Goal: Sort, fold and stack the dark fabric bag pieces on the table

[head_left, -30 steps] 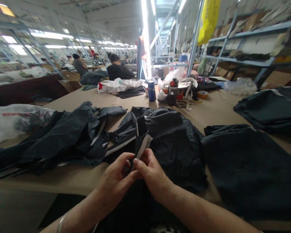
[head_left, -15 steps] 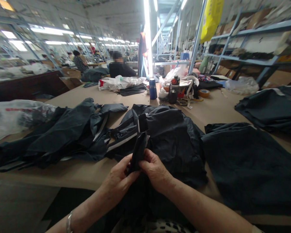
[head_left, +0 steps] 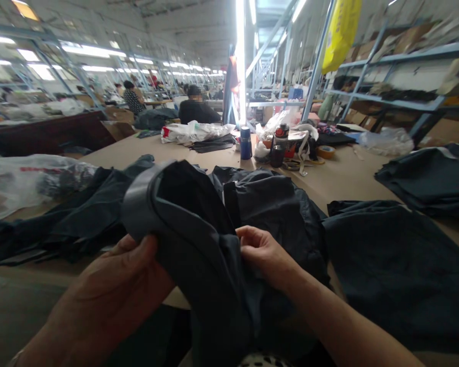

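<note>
A dark grey garment [head_left: 199, 239] is held up in front of me, its broad band-like edge curving into an open loop at the upper left. My left hand [head_left: 110, 285] pinches the garment just below that band, thumb in front and fingers behind. Farther right, my right hand [head_left: 265, 255] grips a fold of the same cloth between thumb and fingers; the fingertips are partly hidden by it. Just beyond lies a pile of dark garments [head_left: 271, 199] on the table, with a black strip on its near left side.
Dark cloth pieces [head_left: 80, 214] and a clear plastic bag [head_left: 34, 178] lie to the left. Folded dark garments [head_left: 401, 260] are stacked at right. A blue bottle [head_left: 245, 143], a black flask [head_left: 278, 148] and tape [head_left: 325, 151] stand farther back. A person [head_left: 197, 108] sits beyond the table.
My left hand has moved left and nearer the camera, spreading the narrow folded cloth into a wide loop. My right hand has shifted slightly right, still gripping cloth. The view has turned a little left.
</note>
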`<state>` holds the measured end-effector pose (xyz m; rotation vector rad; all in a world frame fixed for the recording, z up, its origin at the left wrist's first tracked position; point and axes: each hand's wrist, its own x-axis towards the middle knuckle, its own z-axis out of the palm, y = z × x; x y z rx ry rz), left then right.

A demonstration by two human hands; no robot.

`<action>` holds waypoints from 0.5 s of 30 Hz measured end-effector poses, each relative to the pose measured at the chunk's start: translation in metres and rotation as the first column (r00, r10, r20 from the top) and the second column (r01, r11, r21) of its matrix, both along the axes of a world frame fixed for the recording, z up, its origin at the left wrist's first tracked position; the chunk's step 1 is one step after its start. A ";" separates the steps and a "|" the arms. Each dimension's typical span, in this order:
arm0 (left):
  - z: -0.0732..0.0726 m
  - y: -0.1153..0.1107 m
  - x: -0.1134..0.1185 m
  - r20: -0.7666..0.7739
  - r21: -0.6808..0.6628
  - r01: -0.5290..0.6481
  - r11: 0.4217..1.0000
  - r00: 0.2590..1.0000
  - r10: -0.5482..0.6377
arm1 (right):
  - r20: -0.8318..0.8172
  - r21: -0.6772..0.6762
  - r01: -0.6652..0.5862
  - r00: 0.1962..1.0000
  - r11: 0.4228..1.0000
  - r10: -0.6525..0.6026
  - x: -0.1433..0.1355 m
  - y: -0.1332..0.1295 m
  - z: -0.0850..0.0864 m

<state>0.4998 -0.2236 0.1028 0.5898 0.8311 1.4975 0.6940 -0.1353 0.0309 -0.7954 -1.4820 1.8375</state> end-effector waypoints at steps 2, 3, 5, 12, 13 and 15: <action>-0.006 0.003 0.010 0.018 0.091 0.121 0.988 0.992 -0.123 | -0.063 -0.169 -0.097 0.994 0.981 0.087 0.008 0.002 -0.006; -0.011 0.005 0.015 0.020 0.106 0.173 0.979 0.984 -0.176 | -0.132 -0.245 -0.130 0.986 0.961 0.100 0.013 0.002 -0.007; -0.021 0.009 0.024 0.021 0.107 0.269 0.957 0.962 -0.273 | -0.265 -0.348 -0.142 0.963 0.927 0.048 0.021 0.002 -0.007; -0.029 0.016 0.038 0.081 0.041 0.392 0.919 0.915 -0.394 | -0.314 -0.380 -0.178 0.948 0.908 0.054 0.038 0.000 0.004; -0.029 0.016 0.039 0.073 0.031 0.409 0.912 0.909 -0.410 | -0.321 -0.425 -0.174 0.947 0.888 0.032 0.039 -0.003 0.006; -0.030 0.018 0.040 0.063 0.012 0.433 0.901 0.899 -0.433 | -0.298 -0.480 -0.138 0.954 0.866 -0.013 0.041 -0.009 0.010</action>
